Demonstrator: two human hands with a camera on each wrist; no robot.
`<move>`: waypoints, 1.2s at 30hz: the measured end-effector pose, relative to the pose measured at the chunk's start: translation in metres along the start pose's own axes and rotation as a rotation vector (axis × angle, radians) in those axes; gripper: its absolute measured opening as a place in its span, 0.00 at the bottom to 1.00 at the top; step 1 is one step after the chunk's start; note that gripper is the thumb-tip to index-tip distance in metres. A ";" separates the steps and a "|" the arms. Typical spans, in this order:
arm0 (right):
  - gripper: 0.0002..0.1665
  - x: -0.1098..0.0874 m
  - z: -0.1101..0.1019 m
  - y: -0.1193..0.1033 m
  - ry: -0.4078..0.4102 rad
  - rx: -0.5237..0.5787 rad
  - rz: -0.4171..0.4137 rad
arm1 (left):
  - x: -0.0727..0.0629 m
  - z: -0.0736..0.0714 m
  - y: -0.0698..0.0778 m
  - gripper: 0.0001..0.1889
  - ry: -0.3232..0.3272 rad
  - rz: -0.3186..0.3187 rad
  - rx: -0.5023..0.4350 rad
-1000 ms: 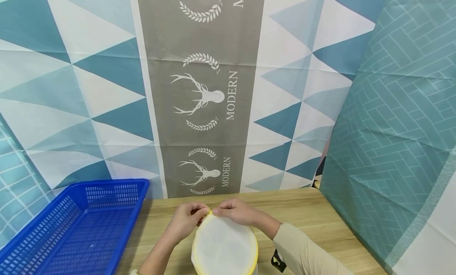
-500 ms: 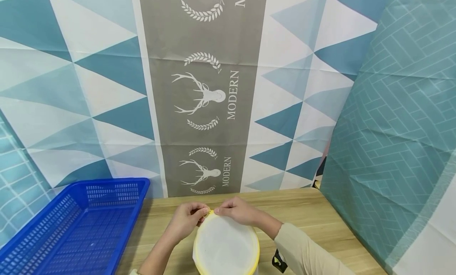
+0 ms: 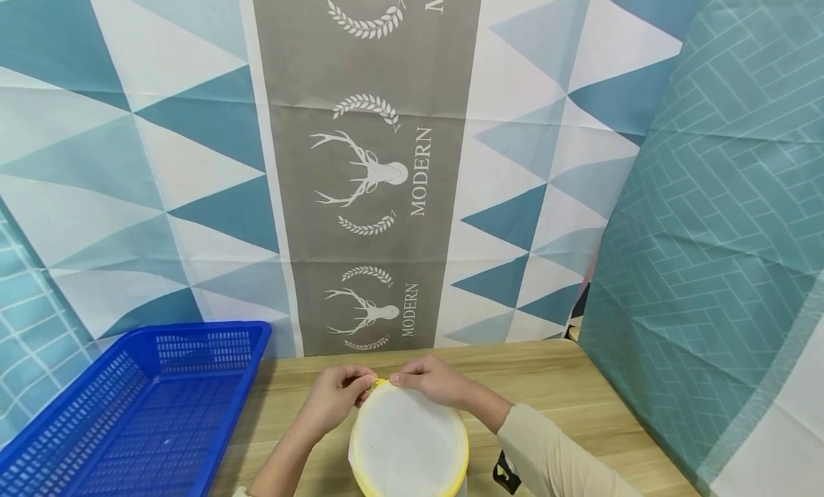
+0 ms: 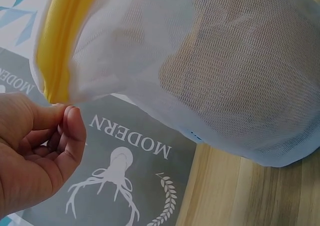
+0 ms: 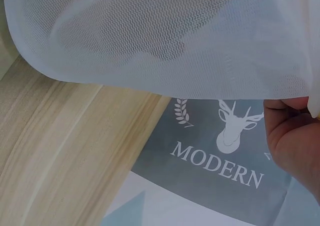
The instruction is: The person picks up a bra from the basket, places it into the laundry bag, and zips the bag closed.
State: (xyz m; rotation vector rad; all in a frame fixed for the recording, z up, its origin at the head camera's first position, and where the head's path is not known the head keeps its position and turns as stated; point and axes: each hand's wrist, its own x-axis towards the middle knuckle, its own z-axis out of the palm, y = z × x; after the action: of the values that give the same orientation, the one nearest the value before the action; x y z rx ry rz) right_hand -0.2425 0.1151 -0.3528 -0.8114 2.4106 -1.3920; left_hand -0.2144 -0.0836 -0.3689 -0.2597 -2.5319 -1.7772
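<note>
A white mesh laundry bag (image 3: 412, 443) with a yellow zipper (image 4: 59, 41) round its rim stands over the near middle of the table. At the bag's far edge my left hand (image 3: 336, 397) pinches the end of the yellow zipper between thumb and fingertips. Just to its right, my right hand (image 3: 433, 382) grips the rim with its thumb on top and fingers curled beneath. A short bit of yellow shows between the two hands. Through the mesh (image 4: 240, 61) in the left wrist view, a brownish shape shows dimly inside.
On the left stands a blue plastic basket (image 3: 247, 390) with slotted walls. The wooden table (image 3: 547, 382) meets a patterned cloth backdrop (image 3: 360, 225) at the back. A teal cloth (image 3: 708, 268) hangs on the right. Beside my right sleeve is a black strap (image 3: 505, 474).
My right hand has shifted slightly right along the rim, widening the small gap between my hands. The left hand has barely moved, and the bag has moved a little to the right.
</note>
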 end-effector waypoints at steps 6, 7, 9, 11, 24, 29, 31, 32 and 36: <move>0.17 0.001 0.001 -0.002 -0.019 0.021 -0.022 | 0.000 0.000 0.002 0.09 0.016 -0.007 0.021; 0.17 0.001 0.001 -0.002 -0.023 0.024 -0.029 | 0.000 0.000 0.003 0.09 0.018 -0.007 0.027; 0.17 0.001 0.002 -0.003 -0.024 0.022 -0.035 | -0.001 0.000 0.004 0.09 0.020 -0.008 0.039; 0.16 0.001 0.003 -0.004 -0.020 0.016 -0.037 | -0.001 0.000 0.005 0.09 0.022 -0.011 0.048; 0.16 0.000 0.002 -0.007 -0.003 0.010 -0.044 | -0.002 -0.001 0.007 0.09 0.026 -0.003 0.037; 0.16 0.001 0.002 -0.004 -0.001 0.031 -0.054 | -0.002 -0.001 0.008 0.08 0.026 0.022 0.028; 0.16 0.001 0.002 -0.003 0.000 0.033 -0.052 | -0.002 -0.002 0.008 0.08 0.028 0.030 0.027; 0.16 0.001 0.002 -0.004 0.001 0.034 -0.051 | -0.002 -0.002 0.009 0.08 0.027 0.030 0.027; 0.16 0.002 0.001 -0.004 0.004 0.036 -0.041 | -0.002 -0.002 0.009 0.08 0.028 0.025 0.028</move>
State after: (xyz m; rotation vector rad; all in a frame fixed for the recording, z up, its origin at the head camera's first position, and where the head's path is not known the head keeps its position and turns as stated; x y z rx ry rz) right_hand -0.2416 0.1116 -0.3500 -0.8544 2.3773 -1.4488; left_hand -0.2113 -0.0826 -0.3599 -0.2624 -2.5208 -1.7229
